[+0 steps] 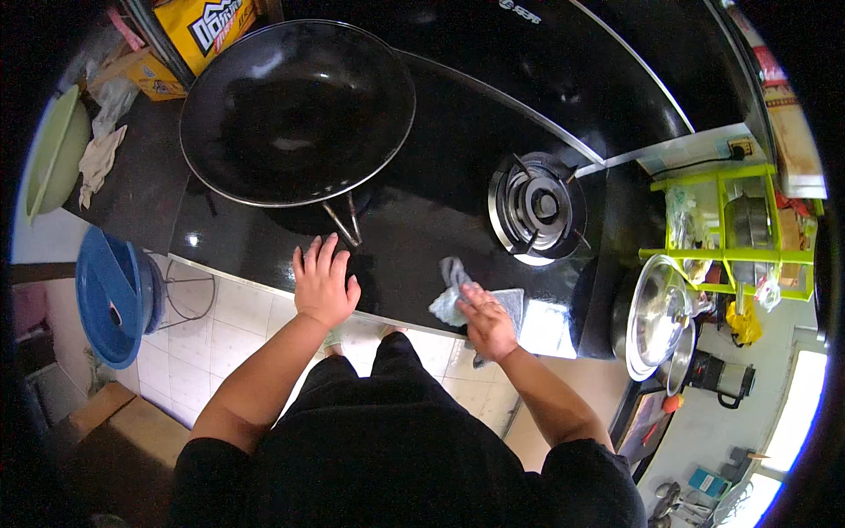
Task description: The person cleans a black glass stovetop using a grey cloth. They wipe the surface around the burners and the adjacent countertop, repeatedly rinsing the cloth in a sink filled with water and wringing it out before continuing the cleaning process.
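Note:
My left hand [324, 283] lies with fingers apart on the front of the black glossy stove top [409, 255], its fingertips just short of the wok's metal handle [345, 222]. The big black wok [295, 114] sits over the left side of the stove, its inside bare and shiny. My right hand [489, 324] grips and presses down a crumpled grey cloth [447, 306] at the stove's front edge, in front of the right gas burner [539, 209]. Part of the cloth is hidden under my palm and hangs over the edge.
A green basin [60, 158] and a pale rag [101, 163] are at the far left, near yellow boxes [204, 31]. Below stands a blue basin [107, 299]. To the right are a lidded steel pot [656, 312], a green rack [731, 257] and a black-handled jug [729, 378].

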The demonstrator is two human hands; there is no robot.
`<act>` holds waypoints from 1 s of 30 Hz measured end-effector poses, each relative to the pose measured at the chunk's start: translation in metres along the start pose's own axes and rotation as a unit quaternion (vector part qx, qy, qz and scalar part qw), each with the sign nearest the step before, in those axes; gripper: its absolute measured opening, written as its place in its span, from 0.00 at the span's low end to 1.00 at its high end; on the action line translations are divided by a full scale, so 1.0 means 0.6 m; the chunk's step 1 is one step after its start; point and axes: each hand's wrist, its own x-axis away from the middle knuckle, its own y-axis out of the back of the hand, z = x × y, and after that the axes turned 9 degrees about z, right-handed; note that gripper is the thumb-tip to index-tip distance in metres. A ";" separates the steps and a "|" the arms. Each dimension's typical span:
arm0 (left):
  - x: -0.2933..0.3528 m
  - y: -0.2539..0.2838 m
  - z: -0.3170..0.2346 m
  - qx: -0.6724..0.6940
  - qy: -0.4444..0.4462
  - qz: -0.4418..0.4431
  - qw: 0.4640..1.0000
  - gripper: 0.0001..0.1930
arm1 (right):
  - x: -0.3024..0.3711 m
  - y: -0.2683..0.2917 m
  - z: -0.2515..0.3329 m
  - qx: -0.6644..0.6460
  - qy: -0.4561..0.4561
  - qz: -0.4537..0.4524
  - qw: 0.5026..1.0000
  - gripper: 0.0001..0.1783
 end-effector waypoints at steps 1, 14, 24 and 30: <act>0.000 0.001 0.000 0.002 0.001 -0.004 1.000 0.23 | -0.015 -0.004 -0.003 0.030 -0.053 -0.028 0.998 0.27; 0.012 -0.004 0.011 0.034 -0.031 -0.046 0.998 0.24 | -0.367 0.000 0.014 0.319 -0.108 0.033 0.941 0.29; 0.117 0.032 0.047 0.174 -0.090 -0.075 0.978 0.20 | 0.000 -0.031 -0.024 0.099 0.022 -0.070 0.992 0.26; 0.378 0.006 0.132 0.185 0.092 0.037 0.978 0.12 | 0.133 -0.104 -0.090 0.129 -0.363 -0.238 0.892 0.26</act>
